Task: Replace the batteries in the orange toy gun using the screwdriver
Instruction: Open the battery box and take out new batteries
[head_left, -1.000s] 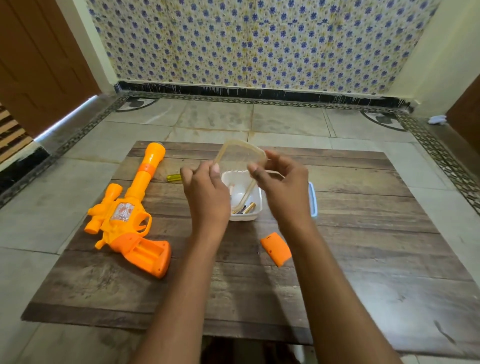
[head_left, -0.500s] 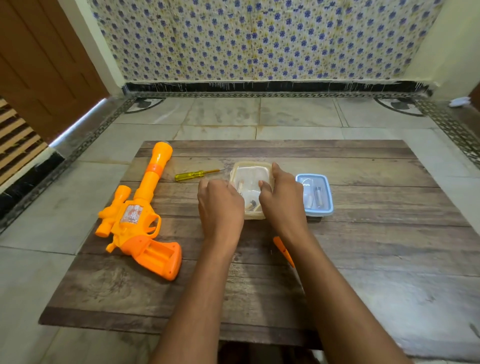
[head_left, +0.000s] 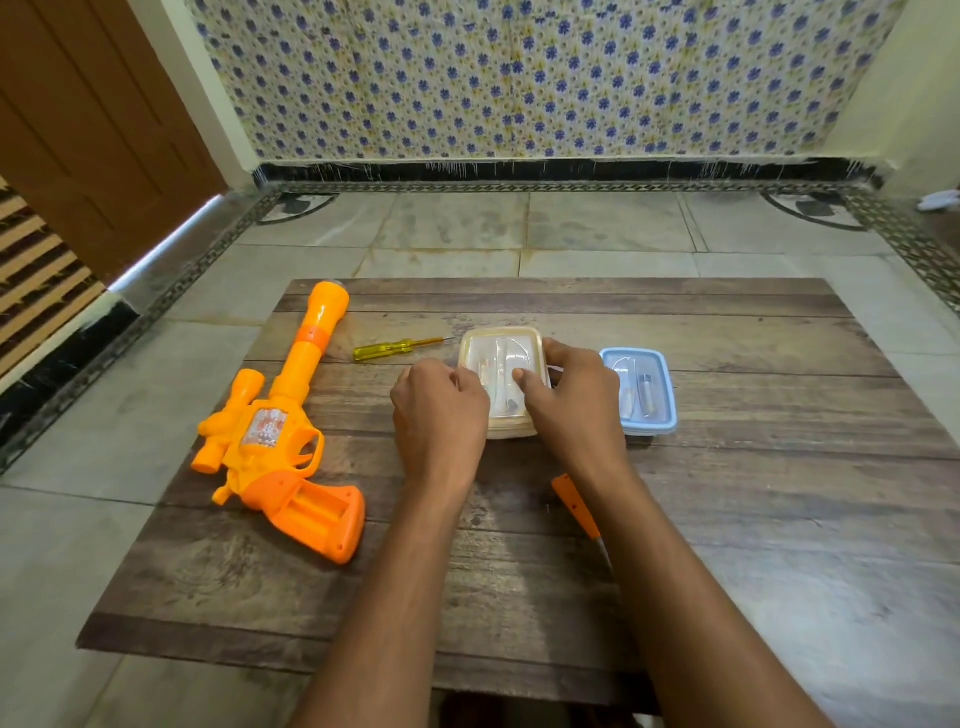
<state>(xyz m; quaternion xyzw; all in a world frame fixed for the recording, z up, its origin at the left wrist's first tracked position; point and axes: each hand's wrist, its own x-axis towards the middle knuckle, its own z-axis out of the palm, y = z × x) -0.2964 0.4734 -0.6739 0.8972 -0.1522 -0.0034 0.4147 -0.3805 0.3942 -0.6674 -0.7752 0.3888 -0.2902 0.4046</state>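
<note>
A beige-lidded container (head_left: 501, 382) at tabletop (head_left: 727, 519) centre is gripped by both hands: left hand (head_left: 439, 415) curled against its left edge, right hand (head_left: 574, 402) wrapped round the right edge with thumb pressed on the lid. The orange toy gun (head_left: 283, 441) is laid at the left, battery bay open. The yellow screwdriver (head_left: 397, 347) is seen between gun barrel and container. A blue container (head_left: 644, 389) sits just right. The orange battery cover (head_left: 574, 501) is partly hidden under the right forearm.
</note>
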